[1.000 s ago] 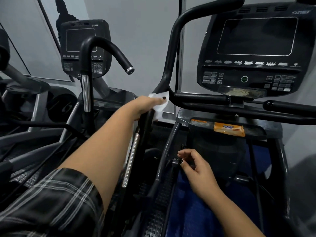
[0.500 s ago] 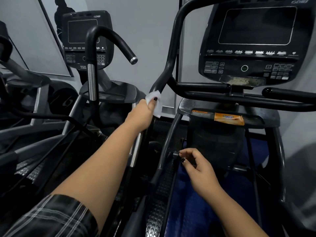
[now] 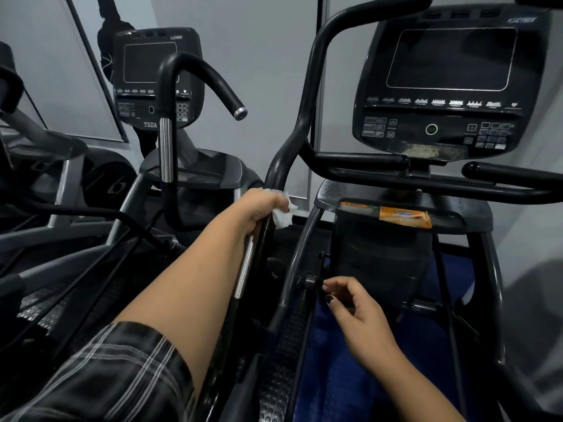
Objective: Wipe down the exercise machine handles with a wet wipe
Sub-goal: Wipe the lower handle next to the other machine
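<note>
Low on the black swing handle (image 3: 306,117) of the nearer machine, just above its shiny metal strip (image 3: 245,266), the left hand (image 3: 259,208) is wrapped round the bar with the wet wipe (image 3: 281,215) bunched under the fingers. A white corner of it pokes out on the right side, so the wipe's squeezed right against the tube. The arm comes out of a plaid sleeve (image 3: 106,376).

The right hand (image 3: 356,312) hangs lower and to the right, fingers loosely curled and holding nothing. Its fingertips are just beside a small metal bolt (image 3: 310,281) on the frame. Can't tell if it's actually touching.

Around that, fixed grip bars (image 3: 365,161) stick out sideways under the big console (image 3: 451,86), whose screen is dark. Under the console there's a shallow tray (image 3: 457,222), and an orange pack (image 3: 405,217) lies flat in it, toward the left half. Lower down you've got a studded foot pedal (image 3: 274,391) and blue flooring (image 3: 332,391).

Off to the left stands a second machine. Its own hooked handle (image 3: 198,64) crosses in front of its smaller console (image 3: 146,65), well apart from the hand with the wipe.
</note>
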A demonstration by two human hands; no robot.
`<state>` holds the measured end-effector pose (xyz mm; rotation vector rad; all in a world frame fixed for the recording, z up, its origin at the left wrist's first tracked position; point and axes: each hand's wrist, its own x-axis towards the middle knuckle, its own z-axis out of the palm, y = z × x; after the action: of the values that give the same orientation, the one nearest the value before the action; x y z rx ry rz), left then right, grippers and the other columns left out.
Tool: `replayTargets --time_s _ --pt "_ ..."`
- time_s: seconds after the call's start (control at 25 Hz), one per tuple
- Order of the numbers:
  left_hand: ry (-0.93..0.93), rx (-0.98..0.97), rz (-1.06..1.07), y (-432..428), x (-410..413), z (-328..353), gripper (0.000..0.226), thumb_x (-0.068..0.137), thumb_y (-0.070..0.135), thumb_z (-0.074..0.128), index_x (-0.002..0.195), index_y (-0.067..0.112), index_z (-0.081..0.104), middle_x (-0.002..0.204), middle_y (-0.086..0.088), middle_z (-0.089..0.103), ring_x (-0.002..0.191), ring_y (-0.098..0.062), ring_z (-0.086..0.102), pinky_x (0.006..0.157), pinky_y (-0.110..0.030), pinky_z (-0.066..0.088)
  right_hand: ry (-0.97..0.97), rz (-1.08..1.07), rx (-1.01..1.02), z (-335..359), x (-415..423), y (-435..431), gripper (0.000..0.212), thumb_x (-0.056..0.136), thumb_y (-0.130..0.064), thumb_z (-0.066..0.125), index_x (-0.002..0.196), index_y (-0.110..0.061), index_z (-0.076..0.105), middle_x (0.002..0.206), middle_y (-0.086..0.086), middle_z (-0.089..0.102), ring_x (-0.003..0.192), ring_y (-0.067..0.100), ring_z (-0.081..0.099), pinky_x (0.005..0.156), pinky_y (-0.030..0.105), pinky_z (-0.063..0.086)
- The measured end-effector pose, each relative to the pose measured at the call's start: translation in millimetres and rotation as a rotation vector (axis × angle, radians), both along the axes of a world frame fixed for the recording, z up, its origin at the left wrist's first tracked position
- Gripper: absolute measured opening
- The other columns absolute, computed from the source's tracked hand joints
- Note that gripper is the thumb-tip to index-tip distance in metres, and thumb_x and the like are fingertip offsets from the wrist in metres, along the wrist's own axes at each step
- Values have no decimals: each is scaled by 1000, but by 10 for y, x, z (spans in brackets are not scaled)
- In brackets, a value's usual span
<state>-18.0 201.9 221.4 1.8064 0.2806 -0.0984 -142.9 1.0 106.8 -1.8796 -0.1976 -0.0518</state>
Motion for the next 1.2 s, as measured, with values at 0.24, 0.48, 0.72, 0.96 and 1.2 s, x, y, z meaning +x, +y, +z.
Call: replayTargets --time_s 0.24,0.48,0.72,0.96,1.2 --pt "-231 748 249 -117 -26 -217 46 87 59 52 99 15 47 90 6 58 86 -24 57 91 -44 40 -20 -7 16 61 116 15 29 96 -8 56 102 -35 63 105 -14 66 99 -4 60 84 16 45" --pt "-397 986 217 -71 -182 -399 48 100 57 21 101 13 39 91 -3 60 88 -28 61 78 -43 32 -30 37 22 87 270 91 33 99 -5 48 102 -34 63 108 -15 66 104 -5 59 89 16 44" --pt "-312 1117 190 -43 -417 -624 51 98 58 19 104 12 40 97 -3 63 89 -26 64 82 -44 41 -32 26 25 116 481 47 36 98 -1 47 104 -34 61 108 -13 66 103 -8 58 86 9 42" --pt "-300 1069 256 -145 -205 -417 52 98 59 27 111 11 44 109 -6 62 105 -28 59 87 -47 39 -47 35 28 199 668 38 35 98 -2 47 105 -33 60 106 -14 66 98 -8 59 80 6 43" --pt "-301 528 28 36 266 -192 58 91 67 43 95 10 49 76 2 55 75 -28 60 67 -35 43 -52 65 14 243 734 66 38 99 -3 46 103 -38 59 107 -14 66 101 -7 59 85 13 44"
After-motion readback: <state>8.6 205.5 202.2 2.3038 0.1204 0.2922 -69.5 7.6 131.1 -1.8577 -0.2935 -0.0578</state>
